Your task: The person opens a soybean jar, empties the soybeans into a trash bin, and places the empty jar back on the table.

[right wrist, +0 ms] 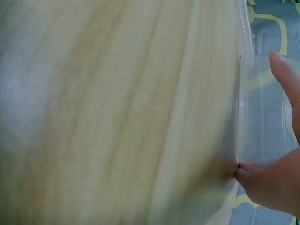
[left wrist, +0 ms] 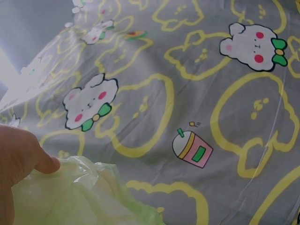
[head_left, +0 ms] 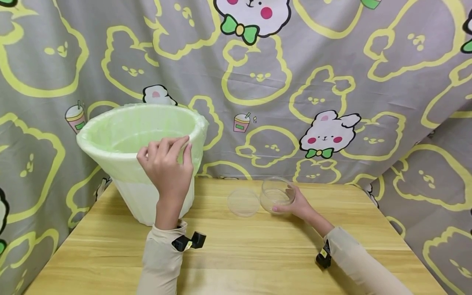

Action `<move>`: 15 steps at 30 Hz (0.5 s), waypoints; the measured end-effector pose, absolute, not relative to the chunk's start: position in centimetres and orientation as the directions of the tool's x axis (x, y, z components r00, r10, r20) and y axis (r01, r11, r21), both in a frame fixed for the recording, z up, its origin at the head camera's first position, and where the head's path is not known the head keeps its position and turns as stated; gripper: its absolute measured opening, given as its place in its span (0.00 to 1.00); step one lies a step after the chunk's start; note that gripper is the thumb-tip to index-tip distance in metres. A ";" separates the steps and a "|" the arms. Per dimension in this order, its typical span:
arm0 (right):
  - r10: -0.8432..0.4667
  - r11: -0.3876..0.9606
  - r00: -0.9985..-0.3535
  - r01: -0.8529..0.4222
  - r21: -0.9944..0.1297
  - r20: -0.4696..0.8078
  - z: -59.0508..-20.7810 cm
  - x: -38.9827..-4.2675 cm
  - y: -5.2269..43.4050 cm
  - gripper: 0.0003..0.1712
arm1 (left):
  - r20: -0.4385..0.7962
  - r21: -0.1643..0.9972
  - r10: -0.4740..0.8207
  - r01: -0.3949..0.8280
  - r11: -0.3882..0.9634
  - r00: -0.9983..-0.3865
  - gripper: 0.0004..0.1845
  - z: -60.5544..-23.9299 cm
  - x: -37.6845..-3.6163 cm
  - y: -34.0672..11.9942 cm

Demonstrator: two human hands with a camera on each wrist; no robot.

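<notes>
A white trash bin [head_left: 129, 192] lined with a thin pale green bag [head_left: 155, 123] stands at the left of the table. My left hand [head_left: 166, 164] is at its near right rim, where the thumb and fingers pinch the bag-covered edge. In the left wrist view the thumb lies on the folded bag [left wrist: 93, 187]. To the right, my right hand [head_left: 298, 205] grips a clear round plastic container [head_left: 274, 196] by its right side, thumb in front. Its clear wall [right wrist: 262, 117] also shows in the right wrist view. A flat clear round lid [head_left: 243, 203] lies just left of the container.
The wooden table [head_left: 236, 254] carries all of these things. A grey curtain [head_left: 206, 73] with yellow and white cartoon animals hangs behind the table and at both sides, close to the bin's back.
</notes>
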State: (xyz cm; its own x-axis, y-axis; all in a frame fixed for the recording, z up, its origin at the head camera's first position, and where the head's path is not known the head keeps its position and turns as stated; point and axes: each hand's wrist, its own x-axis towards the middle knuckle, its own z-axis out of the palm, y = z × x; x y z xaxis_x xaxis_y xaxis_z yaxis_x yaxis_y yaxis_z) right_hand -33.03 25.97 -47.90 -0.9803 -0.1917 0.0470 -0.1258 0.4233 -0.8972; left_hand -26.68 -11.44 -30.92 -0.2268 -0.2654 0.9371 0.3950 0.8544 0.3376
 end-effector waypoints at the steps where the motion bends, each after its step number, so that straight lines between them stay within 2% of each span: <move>1: -0.191 0.423 -0.981 -0.124 -0.898 0.046 -47.9 -33.0 26.0 0.70 | 0.937 0.337 -0.265 0.395 0.855 -0.227 0.06 -30.9 -26.7 -11.4; 15: -0.165 0.441 -0.985 -0.117 -0.890 0.048 -48.5 -32.6 26.1 0.70 | 0.936 0.341 -0.270 0.396 0.852 -0.226 0.06 -31.3 -26.8 -11.1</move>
